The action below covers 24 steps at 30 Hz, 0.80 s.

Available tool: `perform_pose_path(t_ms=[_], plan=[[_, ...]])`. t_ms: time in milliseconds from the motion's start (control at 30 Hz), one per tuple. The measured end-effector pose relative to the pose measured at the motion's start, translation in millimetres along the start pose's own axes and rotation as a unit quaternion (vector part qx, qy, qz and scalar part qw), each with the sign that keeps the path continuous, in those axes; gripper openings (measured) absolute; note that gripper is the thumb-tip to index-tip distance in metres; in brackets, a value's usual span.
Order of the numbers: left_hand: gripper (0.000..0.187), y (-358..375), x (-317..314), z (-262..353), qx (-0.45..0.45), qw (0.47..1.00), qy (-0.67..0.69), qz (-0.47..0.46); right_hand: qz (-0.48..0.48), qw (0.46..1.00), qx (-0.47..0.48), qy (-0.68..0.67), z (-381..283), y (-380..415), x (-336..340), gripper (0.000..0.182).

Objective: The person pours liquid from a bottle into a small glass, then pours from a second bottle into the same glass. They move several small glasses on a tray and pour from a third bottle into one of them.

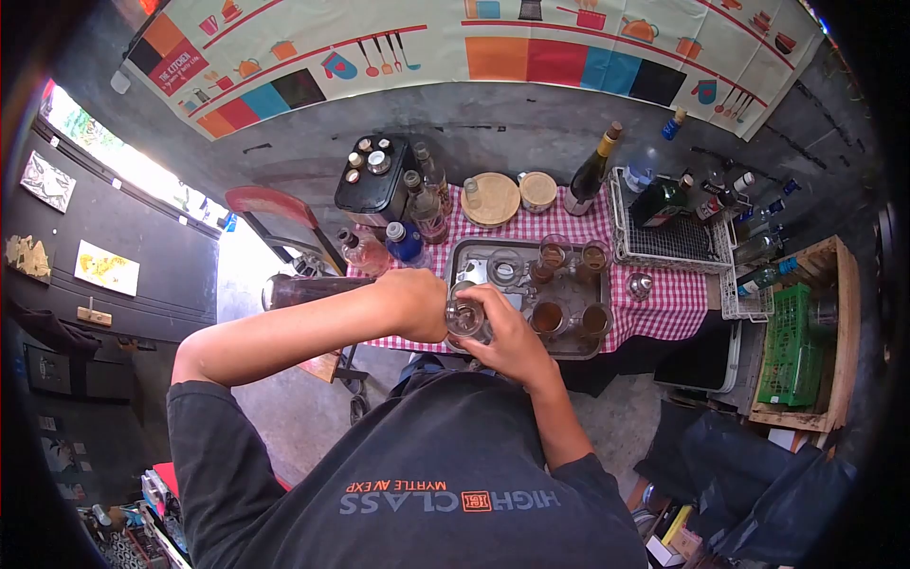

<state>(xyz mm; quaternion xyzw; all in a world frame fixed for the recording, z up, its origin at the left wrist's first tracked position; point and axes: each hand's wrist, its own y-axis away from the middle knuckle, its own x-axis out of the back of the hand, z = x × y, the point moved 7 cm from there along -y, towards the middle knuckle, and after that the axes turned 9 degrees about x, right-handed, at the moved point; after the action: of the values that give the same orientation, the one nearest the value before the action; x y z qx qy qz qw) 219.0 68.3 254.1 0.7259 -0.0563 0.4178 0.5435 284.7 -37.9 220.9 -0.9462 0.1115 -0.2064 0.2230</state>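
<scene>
My left hand [414, 302] is closed round the neck end of a dark bottle [318, 291], which lies almost level with its base to the left. The bottle's mouth is hidden behind my hand, close beside a clear glass [465, 315]. My right hand [507, 337] wraps its fingers round that glass over the front left corner of a metal tray [604, 347]. On the tray stand another clear glass [505, 267] and several glasses of brown drink, one of them a front glass [547, 319].
Left of the tray stand a pink bottle [364, 253], a blue bottle [405, 245] and a black canister [372, 185]. Behind it are a round wooden board [490, 199] and a tall dark bottle [590, 173]. A wire rack [673, 251] of bottles stands right, past a small metal pot [639, 285].
</scene>
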Motion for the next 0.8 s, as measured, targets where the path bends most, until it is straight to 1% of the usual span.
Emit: perform_pose_path(t_ms=[167, 267, 800], plan=[[0.051, -3.0, -1.9, 1.0, 0.0, 1.0, 0.001, 0.001, -0.003, 1.0, -0.01, -0.002, 1.7, 1.3, 1.5, 0.057], [0.038, -4.4, -0.8, 1.8, -0.023, 0.998, 0.032, 0.053, 0.001, 1.0, 0.001, -0.001, 2.8, 1.7, 2.4, 0.056], [0.038, -3.6, 2.4, 4.9, -0.008, 0.998, 0.034, 0.043, -0.005, 1.0, -0.015, -0.021, 6.7, 1.6, 5.2, 0.057]])
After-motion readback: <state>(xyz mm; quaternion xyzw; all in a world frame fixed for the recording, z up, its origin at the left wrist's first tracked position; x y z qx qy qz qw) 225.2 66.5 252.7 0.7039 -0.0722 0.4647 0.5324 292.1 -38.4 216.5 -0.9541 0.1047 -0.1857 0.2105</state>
